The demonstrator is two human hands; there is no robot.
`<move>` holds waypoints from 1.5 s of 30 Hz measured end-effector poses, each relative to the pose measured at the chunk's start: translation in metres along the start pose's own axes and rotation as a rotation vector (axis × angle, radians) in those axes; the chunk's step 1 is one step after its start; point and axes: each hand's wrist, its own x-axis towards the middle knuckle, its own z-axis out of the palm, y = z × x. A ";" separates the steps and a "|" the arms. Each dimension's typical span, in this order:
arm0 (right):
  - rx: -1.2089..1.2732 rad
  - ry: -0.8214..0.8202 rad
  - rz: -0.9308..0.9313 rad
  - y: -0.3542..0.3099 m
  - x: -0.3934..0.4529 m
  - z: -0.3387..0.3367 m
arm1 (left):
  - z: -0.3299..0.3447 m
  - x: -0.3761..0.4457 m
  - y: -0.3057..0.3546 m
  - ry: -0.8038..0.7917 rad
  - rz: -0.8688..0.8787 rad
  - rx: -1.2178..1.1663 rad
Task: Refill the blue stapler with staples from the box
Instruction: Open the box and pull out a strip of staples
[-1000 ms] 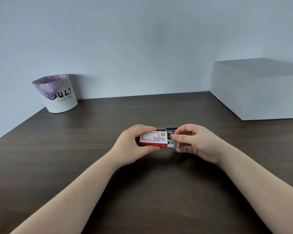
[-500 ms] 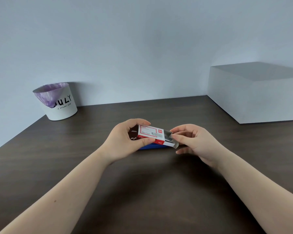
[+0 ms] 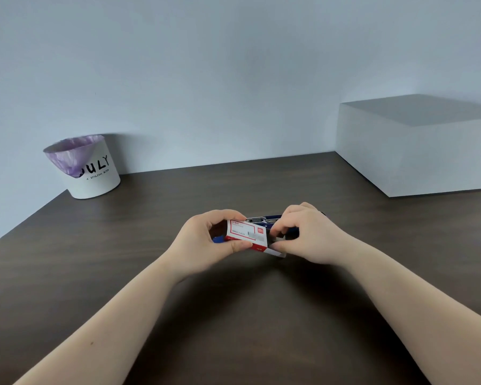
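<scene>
A small red and white staple box [image 3: 246, 234] is held just above the dark table, near its middle. My left hand [image 3: 206, 240] grips the box's left end between thumb and fingers. My right hand [image 3: 308, 234] pinches the box's right end, where its white inner tray [image 3: 278, 252] sticks out a little. The blue stapler [image 3: 264, 218] lies on the table right behind the box; only its metal top edge and bits of blue show past my hands. No loose staples are visible.
A white bin [image 3: 90, 168] with a purple liner stands at the table's far left corner. A large white box [image 3: 417, 145] fills the far right. The dark wooden table [image 3: 233, 315] ends at its left edge [image 3: 25, 218].
My right hand has moved left and closed over the box's right end. The box has levelled out and the stapler's top now shows behind it instead of below it.
</scene>
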 end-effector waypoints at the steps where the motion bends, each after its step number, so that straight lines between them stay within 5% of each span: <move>1: -0.003 -0.007 0.002 -0.001 0.001 0.001 | 0.001 0.000 -0.001 0.001 0.001 -0.005; 8: 0.112 0.122 0.053 0.004 -0.001 -0.004 | 0.000 0.000 -0.004 0.035 -0.010 -0.045; 13: 0.741 0.344 0.253 0.003 -0.002 -0.015 | -0.003 0.000 -0.010 0.124 -0.063 -0.131; 21: 1.043 -0.034 0.482 0.001 -0.004 -0.007 | -0.002 -0.002 -0.012 0.225 -0.101 -0.325; 24: 1.153 -0.051 0.508 -0.003 -0.002 -0.003 | 0.001 -0.002 -0.014 0.199 -0.103 -0.363; 45: 0.960 -0.017 0.454 -0.005 -0.001 0.004 | 0.010 -0.006 -0.017 0.095 -0.077 -0.180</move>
